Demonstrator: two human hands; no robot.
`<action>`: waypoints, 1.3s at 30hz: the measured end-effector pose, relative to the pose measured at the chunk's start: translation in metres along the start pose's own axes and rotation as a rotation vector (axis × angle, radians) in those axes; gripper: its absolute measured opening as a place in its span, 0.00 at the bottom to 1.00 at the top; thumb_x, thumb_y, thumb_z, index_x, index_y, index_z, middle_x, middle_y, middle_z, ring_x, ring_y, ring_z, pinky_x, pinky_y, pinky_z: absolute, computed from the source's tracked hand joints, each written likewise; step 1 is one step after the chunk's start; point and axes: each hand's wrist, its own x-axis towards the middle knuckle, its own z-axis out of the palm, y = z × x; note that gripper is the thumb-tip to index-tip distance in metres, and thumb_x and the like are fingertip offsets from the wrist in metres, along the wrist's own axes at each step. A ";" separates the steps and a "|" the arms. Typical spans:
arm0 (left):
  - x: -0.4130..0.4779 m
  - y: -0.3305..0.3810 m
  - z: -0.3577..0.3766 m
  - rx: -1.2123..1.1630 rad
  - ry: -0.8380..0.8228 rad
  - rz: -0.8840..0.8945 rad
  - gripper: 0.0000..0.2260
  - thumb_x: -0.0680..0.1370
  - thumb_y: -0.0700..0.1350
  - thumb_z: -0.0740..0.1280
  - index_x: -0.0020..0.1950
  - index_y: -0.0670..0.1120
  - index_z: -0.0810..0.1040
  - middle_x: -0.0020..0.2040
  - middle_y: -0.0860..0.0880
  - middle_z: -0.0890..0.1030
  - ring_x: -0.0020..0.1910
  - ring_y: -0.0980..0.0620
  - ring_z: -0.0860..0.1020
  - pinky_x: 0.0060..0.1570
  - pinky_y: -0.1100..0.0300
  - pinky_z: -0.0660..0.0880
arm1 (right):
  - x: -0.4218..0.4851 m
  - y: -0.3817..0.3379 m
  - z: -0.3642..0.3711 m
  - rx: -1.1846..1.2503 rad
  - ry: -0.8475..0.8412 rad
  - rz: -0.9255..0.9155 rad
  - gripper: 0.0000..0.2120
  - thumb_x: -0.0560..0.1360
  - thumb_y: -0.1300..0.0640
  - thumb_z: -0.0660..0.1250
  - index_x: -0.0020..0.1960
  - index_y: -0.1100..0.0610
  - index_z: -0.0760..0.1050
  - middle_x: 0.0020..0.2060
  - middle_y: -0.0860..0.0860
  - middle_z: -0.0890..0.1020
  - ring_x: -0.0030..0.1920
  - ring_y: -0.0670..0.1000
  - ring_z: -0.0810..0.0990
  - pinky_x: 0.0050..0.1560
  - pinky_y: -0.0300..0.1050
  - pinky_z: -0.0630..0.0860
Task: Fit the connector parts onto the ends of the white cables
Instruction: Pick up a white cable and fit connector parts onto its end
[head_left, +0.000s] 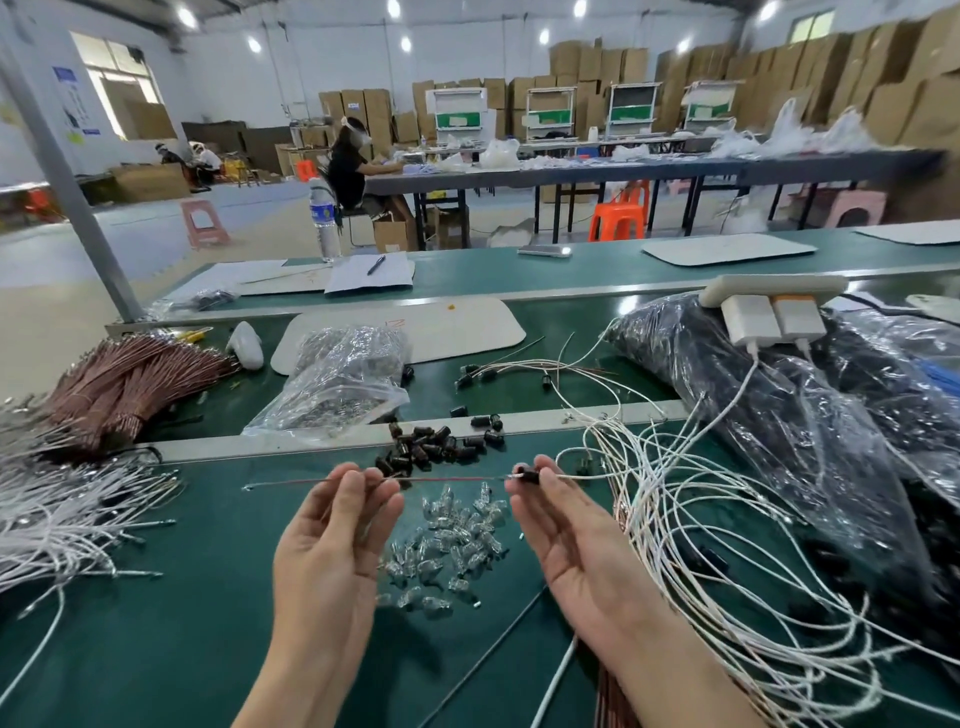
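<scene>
Here we are at the green bench (156, 623), and the heap of clear bulbs (452, 540) sits between our two wrists, so we take every bearing from it. Left of the heap, our left hand (332, 545) is palm up, thumb and fingertips (347, 480) closed together on a thin red wire (447, 479). The wire runs level just beyond the heap, from one hand across to the other, with a darker tail poking out further left.

Right of the heap, our right hand (566, 540) is palm up too. Its thumb and forefinger are pinched on a black connector part (527, 474), the other fingers loosely curled. From that part a white cable (571, 475) leads off to the right into the tangle of white cables (701, 519). Whether the red wire's end sits inside the part, we cannot tell.

Just beyond the heap and the wire lies a scatter of loose black connectors (431, 447). Further beyond is a clear bag of parts (337, 379). Far left of the heap we see a bundle of white cables (62, 525), and beyond that a sheaf of copper-coloured wires (130, 379). Far right, dark goods in plastic bags (779, 415) carry a white power strip (769, 291) on top.
</scene>
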 end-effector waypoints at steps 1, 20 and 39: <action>0.001 0.001 -0.003 -0.013 0.022 0.005 0.06 0.75 0.40 0.68 0.50 0.42 0.81 0.44 0.44 0.86 0.42 0.51 0.85 0.42 0.62 0.82 | 0.000 0.002 0.000 -0.004 0.006 0.008 0.11 0.73 0.67 0.69 0.55 0.67 0.81 0.53 0.67 0.84 0.48 0.59 0.87 0.41 0.45 0.85; 0.005 -0.004 -0.007 -0.015 0.098 0.028 0.04 0.78 0.39 0.67 0.52 0.42 0.79 0.42 0.45 0.85 0.40 0.51 0.85 0.41 0.62 0.82 | 0.009 0.014 -0.001 -0.096 -0.047 0.034 0.13 0.70 0.65 0.71 0.54 0.62 0.84 0.56 0.61 0.84 0.50 0.57 0.86 0.41 0.44 0.84; 0.003 -0.004 -0.006 0.031 0.088 0.020 0.03 0.79 0.39 0.66 0.52 0.42 0.78 0.42 0.45 0.85 0.40 0.50 0.85 0.41 0.62 0.82 | 0.008 0.012 0.001 0.023 -0.027 0.045 0.14 0.69 0.69 0.70 0.54 0.63 0.75 0.57 0.65 0.83 0.56 0.61 0.84 0.46 0.44 0.83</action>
